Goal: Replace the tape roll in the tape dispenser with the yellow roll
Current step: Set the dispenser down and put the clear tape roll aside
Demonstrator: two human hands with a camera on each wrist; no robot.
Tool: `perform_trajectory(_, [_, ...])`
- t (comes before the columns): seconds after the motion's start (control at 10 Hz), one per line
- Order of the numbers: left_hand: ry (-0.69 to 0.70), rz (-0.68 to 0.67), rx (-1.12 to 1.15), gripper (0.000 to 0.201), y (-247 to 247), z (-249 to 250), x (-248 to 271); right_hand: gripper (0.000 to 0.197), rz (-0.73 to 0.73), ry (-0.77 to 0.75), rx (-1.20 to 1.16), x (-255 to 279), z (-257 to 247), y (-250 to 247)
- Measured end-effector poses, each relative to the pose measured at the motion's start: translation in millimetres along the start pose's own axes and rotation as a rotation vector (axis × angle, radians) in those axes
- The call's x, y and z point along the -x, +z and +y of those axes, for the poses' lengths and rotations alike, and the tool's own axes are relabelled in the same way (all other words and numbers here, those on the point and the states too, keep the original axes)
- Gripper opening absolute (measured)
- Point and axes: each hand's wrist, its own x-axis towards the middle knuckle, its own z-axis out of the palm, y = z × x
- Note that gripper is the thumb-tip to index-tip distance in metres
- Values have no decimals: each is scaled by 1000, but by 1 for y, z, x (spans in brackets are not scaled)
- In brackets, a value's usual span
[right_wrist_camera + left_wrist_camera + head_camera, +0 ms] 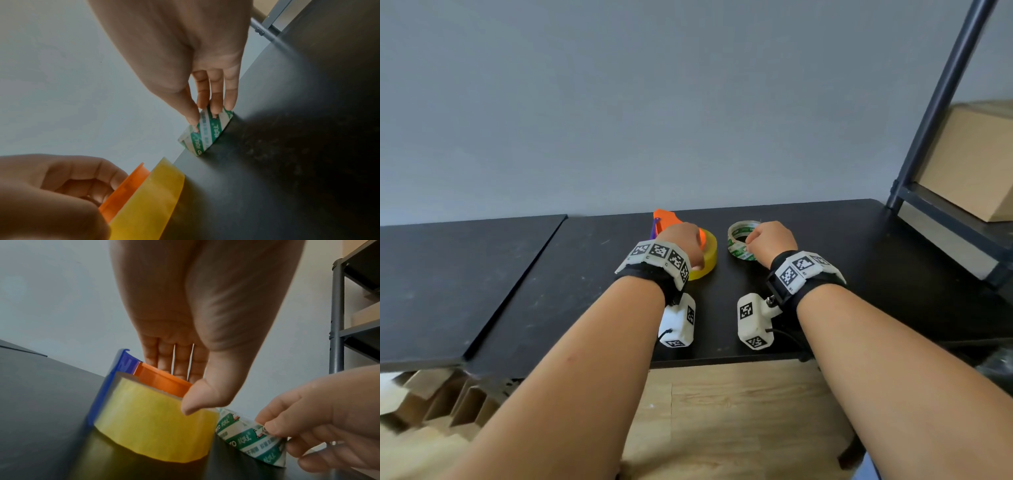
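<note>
An orange tape dispenser (665, 218) with a blue part (115, 378) lies on the black table (551, 291) near the wall. A yellow tape roll (708, 257) sits around its orange hub (164, 382). My left hand (688, 250) grips the two together, with the thumb (197, 400) on the yellow roll (156, 426) and the fingers curled on the orange hub (127, 186). To the right, a green-and-white tape roll (738, 240) rests on the table. My right hand (205, 115) pinches the rim of this roll (205, 134) between thumb and fingers.
A grey wall runs close behind the table. A dark metal shelf frame (941, 102) holding a cardboard box (976, 164) stands at the right end. A second black tabletop (448, 274) adjoins on the left, with cardboard (431, 401) below it.
</note>
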Motion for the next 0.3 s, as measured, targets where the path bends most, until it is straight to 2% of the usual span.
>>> perform_trajectory(0.1, [5,-12,8,46,1,0,0,28,6,-51,11,2,-2,-3])
perform_trajectory(0.3, [18,108,41,35,-6,-2,9,28,-60,-134,78,17,-19,-18])
